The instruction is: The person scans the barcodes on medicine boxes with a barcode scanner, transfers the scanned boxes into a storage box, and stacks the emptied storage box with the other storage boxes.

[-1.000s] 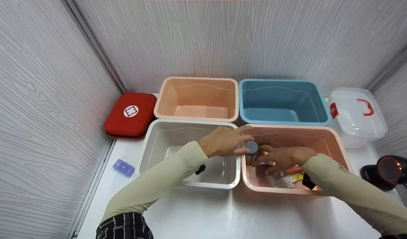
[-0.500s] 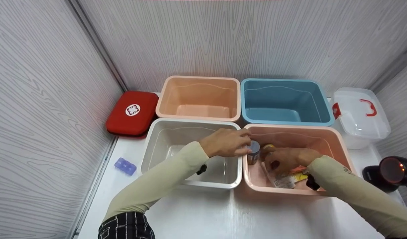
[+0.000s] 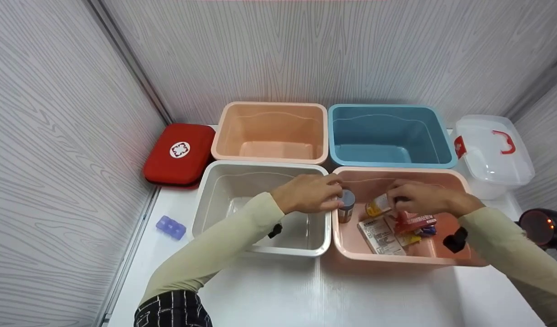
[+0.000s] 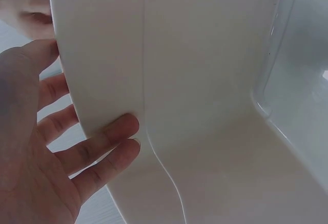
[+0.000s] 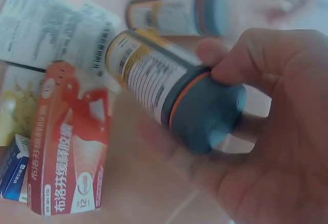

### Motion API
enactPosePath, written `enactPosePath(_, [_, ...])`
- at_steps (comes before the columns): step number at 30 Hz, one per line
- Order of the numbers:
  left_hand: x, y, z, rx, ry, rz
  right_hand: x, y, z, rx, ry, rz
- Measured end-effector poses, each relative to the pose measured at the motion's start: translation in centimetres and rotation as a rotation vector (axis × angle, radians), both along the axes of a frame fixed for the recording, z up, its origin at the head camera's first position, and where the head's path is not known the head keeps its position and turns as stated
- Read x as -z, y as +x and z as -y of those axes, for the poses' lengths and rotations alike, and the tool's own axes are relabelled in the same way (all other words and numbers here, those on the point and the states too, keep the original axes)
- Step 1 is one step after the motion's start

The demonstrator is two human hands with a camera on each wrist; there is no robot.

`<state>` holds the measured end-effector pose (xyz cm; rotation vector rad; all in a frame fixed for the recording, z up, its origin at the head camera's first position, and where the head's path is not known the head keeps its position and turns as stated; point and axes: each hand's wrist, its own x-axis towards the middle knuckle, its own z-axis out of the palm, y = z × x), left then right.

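My right hand grips a pill bottle by its dark grey cap. The bottle is tilted inside the pink bin, its white and yellow label facing the right wrist camera. A second pill bottle, grey-capped too, stands at the bin's left wall. Below lie a white printed box, a red medicine box, and parts of yellow and blue boxes. My left hand rests over the right rim of the white bin; in the left wrist view its fingers straddle the wall.
Behind stand an orange bin and a blue bin. A red first-aid case and a purple pill organizer lie left. At right are a clear-lidded box with a red handle and a black scanner.
My right hand has moved right and up within the pink bin and now lifts a pill bottle, uncovering the white and red boxes. My left hand stays at the rim, its fingers drawn in slightly.
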<state>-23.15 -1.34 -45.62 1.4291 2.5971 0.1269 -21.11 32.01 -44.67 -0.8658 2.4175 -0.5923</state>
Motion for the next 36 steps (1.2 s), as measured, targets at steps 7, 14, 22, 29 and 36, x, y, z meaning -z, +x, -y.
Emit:
enactPosePath(7, [0.2, -0.1, 0.1, 0.002, 0.008, 0.003, -2.2, 0.6, -3.6, 0.172, -0.321, 0.056])
enactPosePath(14, [0.1, -0.2, 0.1, -0.004, 0.001, 0.0, -3.5, 1.6, -6.3, 0.494, -0.344, -0.085])
enactPosePath(22, [0.1, -0.1, 0.0, -0.006, -0.014, 0.03, -2.9, 3.1, -8.7, 0.554, -0.616, -0.183])
enactPosePath(29, [0.3, -0.2, -0.1, 0.006, 0.018, 0.026, -2.4, 4.9, -10.7, 0.802, -0.626, -0.239])
enactPosePath(36, [0.5, -0.3, 0.2, -0.005, 0.028, 0.031, -0.3, 7.0, -13.3, 0.952, -0.899, -0.213])
